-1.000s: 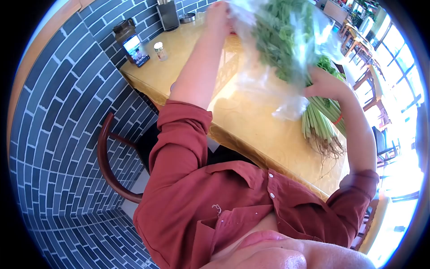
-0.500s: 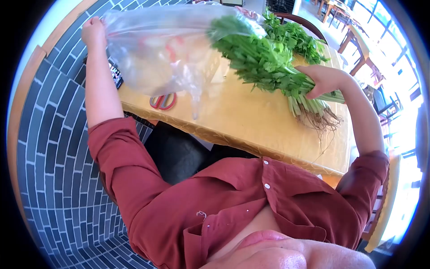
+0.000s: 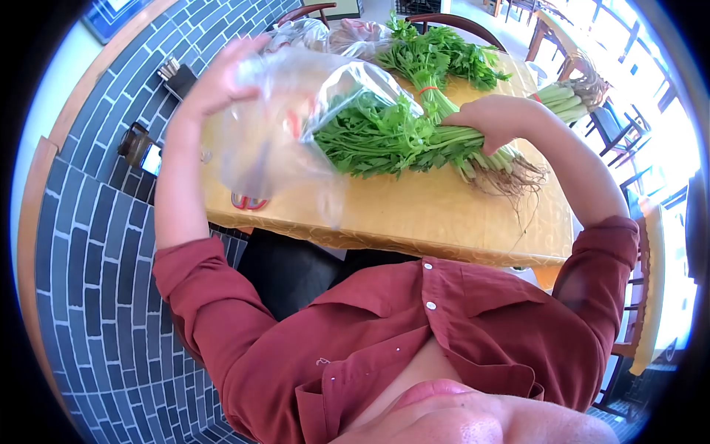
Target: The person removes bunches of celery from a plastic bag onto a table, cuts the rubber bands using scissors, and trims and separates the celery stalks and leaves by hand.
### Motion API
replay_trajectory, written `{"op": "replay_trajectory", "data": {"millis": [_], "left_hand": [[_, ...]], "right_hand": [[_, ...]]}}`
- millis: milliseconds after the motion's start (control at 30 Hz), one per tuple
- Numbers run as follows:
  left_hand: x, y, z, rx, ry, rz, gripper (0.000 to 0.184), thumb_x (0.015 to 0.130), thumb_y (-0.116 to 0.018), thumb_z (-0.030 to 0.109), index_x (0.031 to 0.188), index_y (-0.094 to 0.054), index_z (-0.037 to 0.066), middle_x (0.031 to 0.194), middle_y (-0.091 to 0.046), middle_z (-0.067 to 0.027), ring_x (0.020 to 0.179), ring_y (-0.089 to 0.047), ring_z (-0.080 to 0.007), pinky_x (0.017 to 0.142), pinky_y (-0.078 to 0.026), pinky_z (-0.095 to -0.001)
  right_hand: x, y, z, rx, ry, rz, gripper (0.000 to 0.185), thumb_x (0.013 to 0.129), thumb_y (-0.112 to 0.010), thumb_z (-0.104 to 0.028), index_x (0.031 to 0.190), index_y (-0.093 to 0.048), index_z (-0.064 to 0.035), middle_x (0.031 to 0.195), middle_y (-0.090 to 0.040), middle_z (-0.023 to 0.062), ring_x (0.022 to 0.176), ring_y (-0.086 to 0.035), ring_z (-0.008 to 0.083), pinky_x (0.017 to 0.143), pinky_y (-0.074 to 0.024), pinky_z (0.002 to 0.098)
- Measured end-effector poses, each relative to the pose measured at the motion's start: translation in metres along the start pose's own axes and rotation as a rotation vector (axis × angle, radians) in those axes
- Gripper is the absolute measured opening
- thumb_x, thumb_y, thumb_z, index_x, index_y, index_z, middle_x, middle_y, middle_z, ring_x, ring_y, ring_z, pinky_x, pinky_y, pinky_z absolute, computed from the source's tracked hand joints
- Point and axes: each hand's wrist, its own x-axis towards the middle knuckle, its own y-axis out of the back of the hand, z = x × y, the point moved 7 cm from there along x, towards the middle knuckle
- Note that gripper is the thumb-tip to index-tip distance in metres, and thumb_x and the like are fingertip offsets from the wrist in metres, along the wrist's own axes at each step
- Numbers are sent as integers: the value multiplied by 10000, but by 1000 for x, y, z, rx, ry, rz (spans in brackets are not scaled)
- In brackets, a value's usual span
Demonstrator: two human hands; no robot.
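Observation:
My right hand (image 3: pixel 497 122) is closed around the stems of a celery bunch (image 3: pixel 392 140), held over the table with its roots toward the right. The bunch's leafy end meets a clear plastic bag (image 3: pixel 274 140); whether the leaves are inside its mouth I cannot tell. Beside the bag's upper left edge, my left hand (image 3: pixel 225 78) is blurred, with thumb and fingers apart. Another celery bunch (image 3: pixel 444 55), tied with a red band, lies behind the first. Red-handled scissors (image 3: pixel 249 201) rest near the table's front edge, partly behind the bag.
A yellow-covered table (image 3: pixel 414 214) stands before me, with a grey brick wall (image 3: pixel 89 244) on the left. More bagged goods (image 3: pixel 359 37) sit at the back. Another rooted bunch (image 3: pixel 566 100) lies at the right. A phone (image 3: pixel 151 159) stands by the wall.
My left hand has moved right and its fingers have spread. The bag has bunched up toward the celery. The held celery has shifted slightly left and lower, and its leaves meet the bag.

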Motion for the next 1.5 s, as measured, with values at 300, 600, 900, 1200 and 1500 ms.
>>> {"op": "replay_trajectory", "data": {"millis": [300,600,900,1200,1500], "left_hand": [[-79,8,-130,412,663,-251,246,710,-545,1,879,-699,93,875,-645,-163,869,-617,-329,727,-485,-391],[-113,-27,-133,601,860,-605,646,697,-654,90,1297,-475,245,1429,-342,-68,1284,-361,-303,975,-400,-475],[-55,-62,-60,297,362,-296,530,713,-657,106,1226,-541,172,1321,-462,-144,1236,-417,-316,1008,-363,-416],[16,-94,66,-824,447,-89,597,817,-667,203,1316,-414,-6,1229,-543,-149,1121,-530,-231,965,-400,-326],[84,-139,123,-1717,462,62,429,835,-658,173,1164,-479,-36,1040,-604,-121,945,-608,-213,807,-504,-334]], "right_hand": [[-32,-5,14,-64,41,16,708,581,-738,-83,1242,-506,-186,926,-585,99,874,-588,295,776,-469,397],[-45,53,44,245,-85,257,621,595,-724,-143,1187,-537,-110,977,-639,78,886,-597,204,801,-479,357],[-5,115,64,1108,-193,499,232,721,-700,-167,894,-644,-23,819,-654,107,694,-632,209,623,-524,350],[63,137,75,1467,53,841,145,714,-698,-153,735,-675,-11,702,-643,107,570,-602,197,505,-478,342],[74,137,19,1675,143,951,295,753,-729,-165,958,-626,22,903,-649,114,778,-630,192,711,-516,332]]}}
